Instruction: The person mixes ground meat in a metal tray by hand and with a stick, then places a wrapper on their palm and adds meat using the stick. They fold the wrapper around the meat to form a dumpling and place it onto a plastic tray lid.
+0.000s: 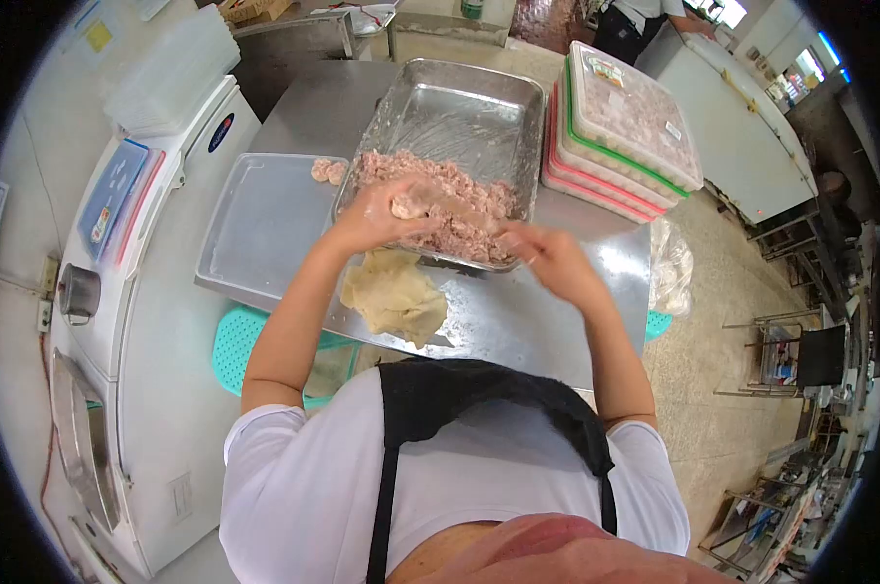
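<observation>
Fingers [399,192] of the left hand [372,219] are curled up around a filled wrapper [410,206], cupping it just above the near edge of the metal pan [527,107]. The fingers [520,237] of the right hand [553,258] are drawn together on a thin pale stick [464,211]. It is blurred, but its far end reaches across to the wrapper in the left hand.

The pan holds pink minced meat [440,180] heaped in its near half, while the far half is bare and smeared. Below the hands, on the steel counter [537,321], lies a loose stack of dough wrappers [396,297]. Left of the pan sits a flat tray [255,229] with two finished dumplings [327,171] in its far corner, just beside the pan. Right of the pan stands a stack of lidded boxes [625,122]. A white chest freezer [158,321] runs along the left, and a teal stool [233,343] shows under the counter edge.
</observation>
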Tool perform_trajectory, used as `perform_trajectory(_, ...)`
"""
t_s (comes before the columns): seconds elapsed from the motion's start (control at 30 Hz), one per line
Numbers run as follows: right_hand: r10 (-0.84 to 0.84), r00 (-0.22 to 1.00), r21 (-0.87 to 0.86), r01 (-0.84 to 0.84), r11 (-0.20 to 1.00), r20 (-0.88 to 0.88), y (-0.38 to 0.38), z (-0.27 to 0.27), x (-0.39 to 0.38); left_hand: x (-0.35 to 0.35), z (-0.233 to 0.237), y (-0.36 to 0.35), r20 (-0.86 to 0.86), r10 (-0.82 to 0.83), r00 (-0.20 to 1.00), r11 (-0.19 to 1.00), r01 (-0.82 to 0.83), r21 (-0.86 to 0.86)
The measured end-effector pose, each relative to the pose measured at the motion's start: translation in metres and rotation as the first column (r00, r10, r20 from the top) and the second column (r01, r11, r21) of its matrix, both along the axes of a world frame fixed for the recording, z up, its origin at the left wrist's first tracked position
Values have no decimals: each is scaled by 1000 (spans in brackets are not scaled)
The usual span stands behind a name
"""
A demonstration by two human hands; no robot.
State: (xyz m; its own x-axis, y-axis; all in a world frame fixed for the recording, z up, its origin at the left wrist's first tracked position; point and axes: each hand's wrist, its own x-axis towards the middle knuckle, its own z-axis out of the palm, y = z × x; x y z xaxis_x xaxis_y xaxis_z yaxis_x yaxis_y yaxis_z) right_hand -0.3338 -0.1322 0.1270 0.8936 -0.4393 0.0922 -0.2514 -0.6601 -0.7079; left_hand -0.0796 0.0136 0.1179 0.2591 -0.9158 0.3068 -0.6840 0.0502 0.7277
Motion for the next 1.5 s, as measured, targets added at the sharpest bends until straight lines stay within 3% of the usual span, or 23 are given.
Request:
perform_trajectory(0.07,59,998,-30,-59,998,-4,7,-12,10,-1,10,-7,-72,-218,973,958,227,174)
perform_trajectory(0.1,55,998,-36,-55,998,-3,9,-4,10,1,3,-8,-70,-222,973,958,231,169)
perform_trajectory(0.17,-79,991,-368,34,929,-110,11,23,10,7,-17,-11,-98,-60,993,987,74,146)
perform_trajectory(0.27,-81,993,-436,109,893,82,42,29,18,13,-16,-5,-282,-33,959,984,80,158)
perform_trajectory(0.37,-124,987,-491,57,869,-105,33,22,29,27,-1,-5,-188,-157,970,960,195,200)
perform_trajectory(0.4,-120,986,-489,50,871,-113,38,30,29,28,-1,6,-178,-93,980,991,108,79)
perform_trajectory(0.43,-140,990,-409,118,905,-25,44,48,31,35,-2,10,-184,-88,979,991,104,80)
perform_trajectory(0.47,-170,984,-320,181,930,62,51,58,36,44,-3,12,-138,-154,978,987,147,-60)
perform_trajectory(0.5,-167,984,-316,176,932,55,60,58,45,52,-2,16,-85,-212,973,962,193,-194)
perform_trajectory(0.53,-150,986,-289,166,943,78,70,57,53,59,-1,23,-95,-208,974,964,187,-189)
perform_trajectory(0.6,-126,987,-259,148,954,98,87,49,78,76,4,37,-201,-70,977,995,82,51)
perform_trajectory(0.67,-105,994,-236,92,967,-43,100,26,107,97,2,50,-181,-69,981,997,71,5)
perform_trajectory(0.73,-129,991,-230,119,966,-28,105,23,117,120,2,62,-165,-65,984,997,58,-48)
perform_trajectory(0.8,-181,981,-196,192,962,72,108,11,120,148,1,80,-338,-26,941,958,120,260)
perform_trajectory(0.83,-187,980,-192,196,962,64,112,6,120,164,-10,89,-344,-29,938,956,127,265)
perform_trajectory(0.87,-241,968,-100,248,964,75,116,2,118,182,-31,96,-135,-12,991,983,37,182)
perform_trajectory(0.9,-294,952,-8,296,955,81,119,-3,116,200,-51,102,78,30,997,996,-36,78)
perform_trajectory(1.0,-404,910,165,386,908,93,134,-26,102,249,-97,111,-44,63,997,961,-48,273)
perform_trajectory(1.1,-529,846,299,489,819,66,151,-38,84,257,-116,105,137,175,975,953,-202,226)
perform_trajectory(1.17,-618,784,390,587,710,-57,163,-35,74,262,-124,92,107,199,974,949,-219,227)
perform_trajectory(1.27,-649,760,504,577,643,-42,179,-20,64,261,-131,71,76,269,960,939,-278,201)
perform_trajectory(1.4,-695,718,420,640,643,-30,182,-21,50,260,-146,45,129,318,939,946,-323,18)
perform_trajectory(1.5,-692,720,466,632,619,-58,177,-15,42,258,-145,36,123,265,956,944,-284,170)
